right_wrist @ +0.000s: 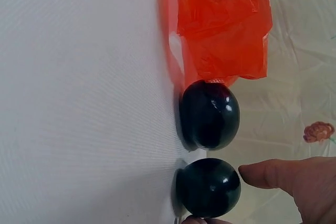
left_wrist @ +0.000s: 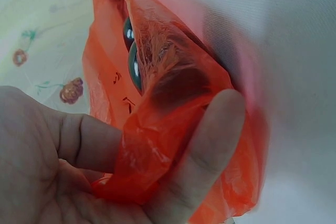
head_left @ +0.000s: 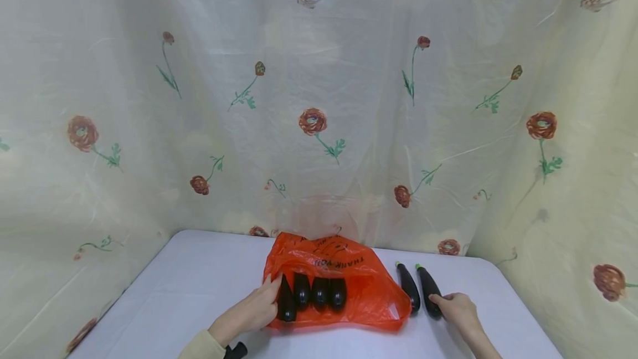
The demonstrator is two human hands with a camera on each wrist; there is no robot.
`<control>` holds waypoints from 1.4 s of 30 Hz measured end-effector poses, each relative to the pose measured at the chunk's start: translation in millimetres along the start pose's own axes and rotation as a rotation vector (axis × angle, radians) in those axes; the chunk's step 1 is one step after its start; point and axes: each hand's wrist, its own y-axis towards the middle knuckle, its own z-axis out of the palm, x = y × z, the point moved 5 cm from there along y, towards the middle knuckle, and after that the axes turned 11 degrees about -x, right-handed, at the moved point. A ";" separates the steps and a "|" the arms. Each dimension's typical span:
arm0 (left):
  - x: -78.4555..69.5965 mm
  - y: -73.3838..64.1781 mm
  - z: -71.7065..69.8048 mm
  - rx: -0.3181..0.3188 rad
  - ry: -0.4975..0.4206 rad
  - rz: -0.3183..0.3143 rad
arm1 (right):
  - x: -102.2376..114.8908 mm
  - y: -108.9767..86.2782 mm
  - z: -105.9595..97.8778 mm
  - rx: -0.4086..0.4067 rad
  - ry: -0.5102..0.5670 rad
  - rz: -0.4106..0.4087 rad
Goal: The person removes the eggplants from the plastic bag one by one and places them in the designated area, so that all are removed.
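Red bag [head_left: 371, 290] pinched in the left hand [head_left: 255, 307]; from here I see the right hand [head_left: 458, 309], fingers clamped on the outer eggplant [head_left: 427, 287] near its blunt end, on the surface [head_left: 199, 287].

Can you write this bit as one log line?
left hand: grips edge of red bag; right hand: holds rightmost eggplant; four eggplants: visible inside bag; other eggplant: beside bag

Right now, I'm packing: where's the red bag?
In the head view, the red bag lies at lower centre, between the left hand and two eggplants on its right.
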 end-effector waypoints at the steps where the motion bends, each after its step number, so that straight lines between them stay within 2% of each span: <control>1: 0.1 -0.2 0.3 0.002 -0.001 -0.004 | 0.3 -0.3 -0.5 -0.001 -0.003 -0.002; 7: 0.6 0.6 2.0 -0.008 0.030 0.022 | 1.0 -1.1 -2.8 -0.007 -0.021 -0.003; 15: 0.2 -0.3 2.6 -0.010 0.029 0.027 | 0.0 -0.1 -4.4 -0.017 -0.022 0.000; 25: 1.4 -0.2 3.8 0.002 0.014 0.022 | -1.4 0.2 -8.9 0.004 -0.010 0.011; 31: 2.0 0.4 4.3 0.009 0.008 0.004 | 0.1 0.5 -15.3 -0.031 -0.012 -0.003; 42: -3.5 -2.5 -0.3 -0.009 0.020 0.059 | 11.9 0.8 -22.4 -0.070 -0.011 -0.025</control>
